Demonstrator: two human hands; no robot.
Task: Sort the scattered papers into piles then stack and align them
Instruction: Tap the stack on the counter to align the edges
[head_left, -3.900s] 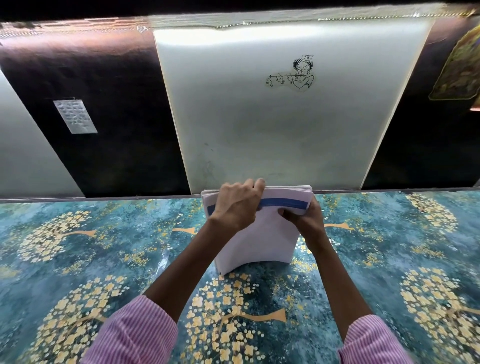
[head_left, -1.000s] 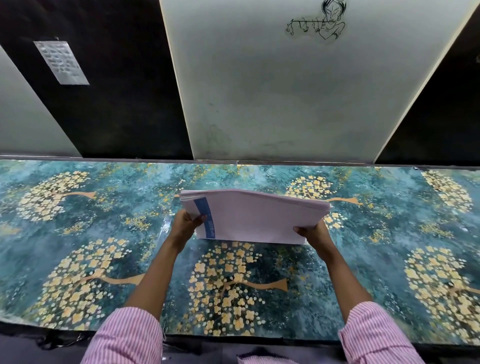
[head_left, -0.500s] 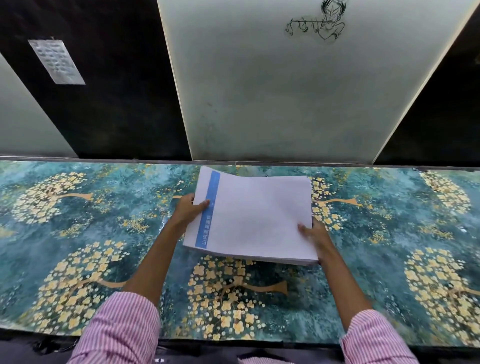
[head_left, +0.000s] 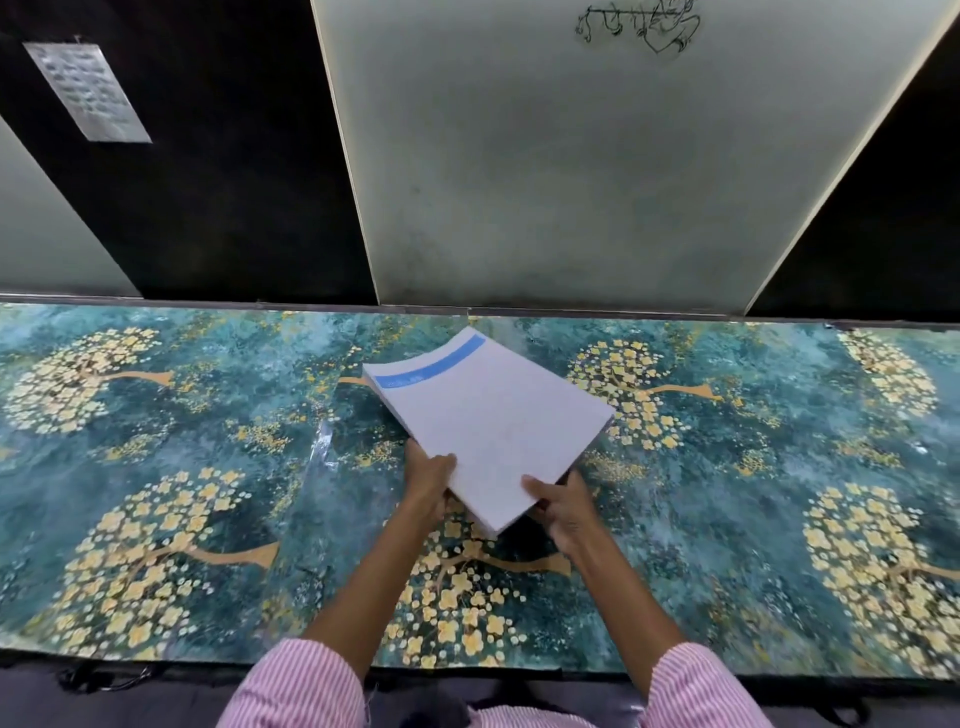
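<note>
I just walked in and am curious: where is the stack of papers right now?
The stack of papers is centre of the head view, angled over the floral tabletop, its near corner gripped by the left hand and right hand.

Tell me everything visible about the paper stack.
The paper stack is a thick sheaf of white sheets, the top one blank but for a blue band along its far edge. It is turned diagonally over the floral tablecloth, one corner pointing at the person. The left hand and right hand grip the edges either side of that corner, thumbs on top. Whether it rests on the cloth is unclear.
</note>
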